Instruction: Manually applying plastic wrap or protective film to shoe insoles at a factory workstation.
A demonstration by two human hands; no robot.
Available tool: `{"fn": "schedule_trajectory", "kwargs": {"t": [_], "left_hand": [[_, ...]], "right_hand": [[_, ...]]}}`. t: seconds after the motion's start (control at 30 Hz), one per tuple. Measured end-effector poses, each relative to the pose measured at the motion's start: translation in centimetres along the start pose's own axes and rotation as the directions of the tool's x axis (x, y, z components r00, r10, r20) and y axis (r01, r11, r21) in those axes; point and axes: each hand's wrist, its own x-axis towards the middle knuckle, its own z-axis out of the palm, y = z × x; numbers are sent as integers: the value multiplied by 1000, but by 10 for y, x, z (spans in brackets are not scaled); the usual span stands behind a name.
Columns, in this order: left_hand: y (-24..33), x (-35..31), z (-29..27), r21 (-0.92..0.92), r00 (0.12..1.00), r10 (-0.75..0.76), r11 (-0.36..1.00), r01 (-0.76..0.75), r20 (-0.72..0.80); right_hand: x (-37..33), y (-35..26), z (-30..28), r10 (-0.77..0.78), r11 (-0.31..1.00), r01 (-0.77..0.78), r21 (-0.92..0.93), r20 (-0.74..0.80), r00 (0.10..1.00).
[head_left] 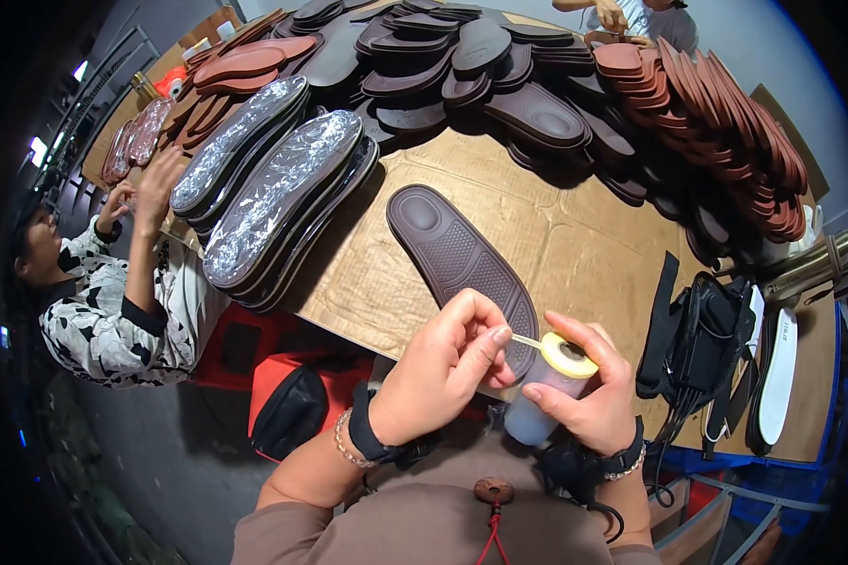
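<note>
In my right hand is a pale, translucent cylinder with a yellow ring-shaped top and a dark round hole in its middle; I cannot tell whether it is a jar or a roll. My left hand pinches the end of a thin yellowish strip or stick between thumb and finger, and its other end meets the yellow rim. Just beyond both hands, a dark brown shoe insole lies textured side up on the cardboard-covered table. My hands partly hide its near end.
Clear-wrapped insoles are stacked at the left. Dark insoles and reddish-brown insoles heap along the far side. At right lie a black strapped device and a white insole. Co-workers sit left and far right.
</note>
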Motion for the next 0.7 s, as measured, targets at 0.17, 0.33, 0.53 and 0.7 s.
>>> {"fn": "schedule_trajectory", "kwargs": {"t": [0.17,0.33,0.53,0.7], "left_hand": [[7,14,-22,-197,998,67,978,-70,-21],[23,47,-28,588,949,304,754,-293,84],[3,105,-24,875,869,-102,26,-484,484],[21,121,-29,849,822,-268,-28,-528,502]], "right_hand": [[-7,15,-15,113,983,-119,143,45,993],[-11,15,-19,123,975,-109,195,-61,991],[-14,15,-21,118,985,-109,135,-65,991],[-22,19,-25,109,985,-99,138,-70,992]]}}
